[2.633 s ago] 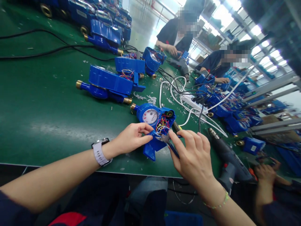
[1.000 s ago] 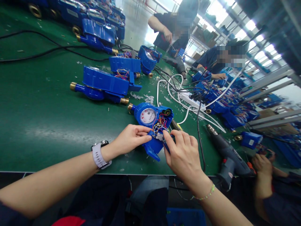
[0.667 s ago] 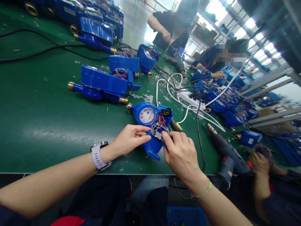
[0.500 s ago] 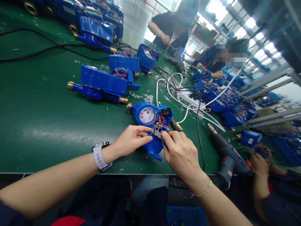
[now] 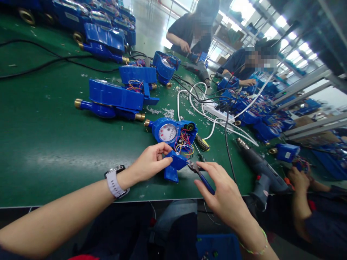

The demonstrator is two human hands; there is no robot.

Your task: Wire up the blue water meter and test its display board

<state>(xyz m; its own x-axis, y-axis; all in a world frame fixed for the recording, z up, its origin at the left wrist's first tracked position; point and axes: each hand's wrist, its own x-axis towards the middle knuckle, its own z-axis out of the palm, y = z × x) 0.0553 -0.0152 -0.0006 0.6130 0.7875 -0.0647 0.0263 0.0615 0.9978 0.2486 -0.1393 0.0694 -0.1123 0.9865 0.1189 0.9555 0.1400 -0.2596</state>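
Observation:
A blue water meter [image 5: 167,133] with a white dial lies in front of me, its wiring compartment open and coloured wires [image 5: 184,142] showing. With thumb and fingers my left hand [image 5: 153,159] pinches the edge of its hinged blue cover [image 5: 178,160]. My right hand [image 5: 221,184] is to the right, holding cutting pliers [image 5: 202,177] loosely between thumb and fingers. The pliers' jaws are by the cover's right corner; whether they touch it I cannot tell. Behind the meter lies a tool with a black-and-yellow grip [image 5: 202,142].
More blue meters [image 5: 115,95] stand at the left and back. A heat gun [image 5: 261,168] lies on the right, near a white power strip [image 5: 218,111] and tangled cables. Plastic scraps litter the green table [image 5: 54,144]. Co-workers sit opposite; another person's hand [image 5: 298,178] is at the right.
The blue cover has tilted up in my left hand. My right hand has shifted right and down with the pliers, away from the wires, and its fingers have loosened. The view has shifted slightly.

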